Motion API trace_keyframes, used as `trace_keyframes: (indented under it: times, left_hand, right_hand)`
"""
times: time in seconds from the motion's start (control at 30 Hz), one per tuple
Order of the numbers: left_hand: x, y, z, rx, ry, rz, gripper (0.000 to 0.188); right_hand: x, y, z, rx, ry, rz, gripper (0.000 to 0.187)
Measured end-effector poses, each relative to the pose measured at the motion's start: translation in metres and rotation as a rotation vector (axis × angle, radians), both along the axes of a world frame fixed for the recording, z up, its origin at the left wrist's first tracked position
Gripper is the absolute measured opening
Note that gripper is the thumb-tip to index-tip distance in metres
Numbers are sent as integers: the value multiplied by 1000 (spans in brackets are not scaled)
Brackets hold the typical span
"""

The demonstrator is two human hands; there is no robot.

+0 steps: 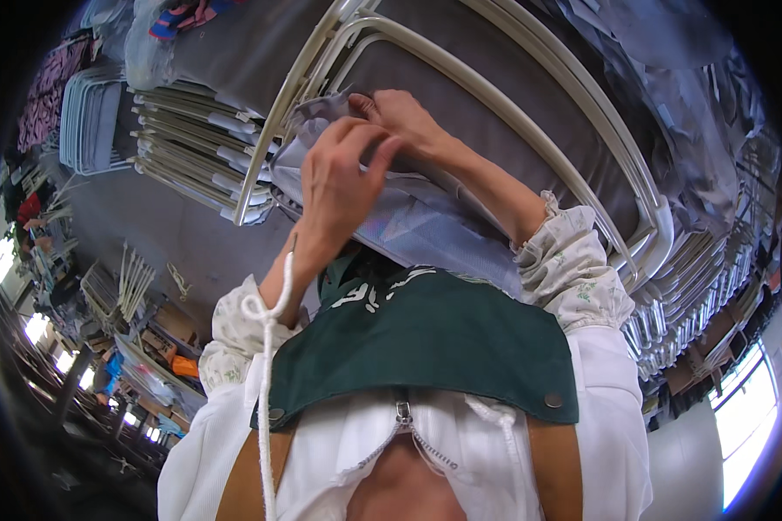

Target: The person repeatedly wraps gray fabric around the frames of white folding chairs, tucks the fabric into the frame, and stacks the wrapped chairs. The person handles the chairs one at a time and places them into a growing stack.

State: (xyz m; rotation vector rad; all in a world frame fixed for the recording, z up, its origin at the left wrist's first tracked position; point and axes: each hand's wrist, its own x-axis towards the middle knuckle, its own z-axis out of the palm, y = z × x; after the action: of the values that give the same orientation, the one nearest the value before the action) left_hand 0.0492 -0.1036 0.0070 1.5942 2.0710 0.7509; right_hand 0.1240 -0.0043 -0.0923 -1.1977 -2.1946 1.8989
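Observation:
A grey fabric panel [391, 221] with a mesh part lies in front of my green apron, beside a cream metal tube frame [443, 61]. My right hand [404, 120] is closed on a bunched edge of this fabric near the frame's bent corner, its thumb on top. My left hand [343, 169] is just nearer to me, fingers bent toward the right hand and thumb a little apart. What lies under its fingers is hidden. A white drawstring [267, 347] hangs in front of my left forearm.
Folded tube frames [191, 143] are stacked to the left, and more frames [678, 286] stand in a row at the right. Clear plastic wrapping [686, 148] drapes at the far right. Cartons and an orange item [184, 366] lie on the left.

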Motion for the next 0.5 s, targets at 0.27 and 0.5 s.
trace_keyframes:
  times: [0.27, 0.5]
  left_hand:
    - [-21, -21, -96, 83, -1543, 655, 31]
    - [-8, -30, -112, 221, -1994, 772, 30]
  right_hand:
    - [28, -40, 22, 306, 47, -257, 21]
    - [34, -46, 31, 439, 141, -397, 10]
